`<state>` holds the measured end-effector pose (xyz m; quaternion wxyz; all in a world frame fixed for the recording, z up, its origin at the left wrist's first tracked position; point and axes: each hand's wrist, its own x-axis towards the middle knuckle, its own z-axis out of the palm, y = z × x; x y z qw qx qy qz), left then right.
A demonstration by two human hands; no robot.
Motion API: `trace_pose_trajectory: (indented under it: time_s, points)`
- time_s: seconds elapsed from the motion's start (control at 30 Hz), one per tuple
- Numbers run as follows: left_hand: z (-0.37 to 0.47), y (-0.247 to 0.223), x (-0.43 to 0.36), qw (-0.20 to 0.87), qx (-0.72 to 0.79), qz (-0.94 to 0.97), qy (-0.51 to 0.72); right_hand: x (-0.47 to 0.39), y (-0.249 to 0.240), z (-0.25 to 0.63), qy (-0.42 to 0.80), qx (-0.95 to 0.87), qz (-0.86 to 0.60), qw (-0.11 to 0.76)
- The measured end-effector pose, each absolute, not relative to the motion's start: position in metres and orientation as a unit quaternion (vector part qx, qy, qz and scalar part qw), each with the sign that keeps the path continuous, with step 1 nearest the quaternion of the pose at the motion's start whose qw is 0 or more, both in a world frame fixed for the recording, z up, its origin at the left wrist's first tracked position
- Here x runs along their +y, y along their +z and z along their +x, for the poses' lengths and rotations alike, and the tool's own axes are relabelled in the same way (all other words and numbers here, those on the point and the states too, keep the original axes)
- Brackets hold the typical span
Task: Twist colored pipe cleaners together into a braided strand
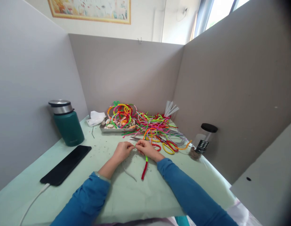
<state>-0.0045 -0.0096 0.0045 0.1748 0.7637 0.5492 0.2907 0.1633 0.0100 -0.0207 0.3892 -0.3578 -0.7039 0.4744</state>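
Over the middle of the table, my left hand point(123, 150) and my right hand point(145, 148) meet fingertip to fingertip. Both pinch a small green piece between them, mostly hidden by the fingers. From below my right hand hangs a fuzzy stem, lime green at the top and dark red point(144, 171) lower down. A thin grey stem point(130, 174) lies on the cloth below my hands. Just beyond my hands are scissors with red and yellow handles point(168, 148), beside a heap of colourful fuzzy stems point(152, 124).
A metal tray point(105, 129) holds shells and looped stems at the back. At left stand a teal bottle point(68, 127) and a black phone point(66, 164) with a white cable. A black-lidded jar point(203, 142) is at right. Grey partitions surround the table point(140, 201).
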Motion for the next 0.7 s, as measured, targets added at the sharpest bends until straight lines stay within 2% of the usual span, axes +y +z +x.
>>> trace_pose_trajectory:
  time_s: [0.43, 0.7]
  points:
    - [-0.004, -0.004, -0.005, 0.313, 0.572, 0.7, 0.291, 0.01, -0.021, 0.164, 0.476, -0.708, -0.352, 0.386]
    - [-0.008, -0.008, -0.003, 0.469, 0.517, 0.648, 0.304, 0.009, -0.02, 0.165, 0.478, -0.714, -0.346, 0.377]
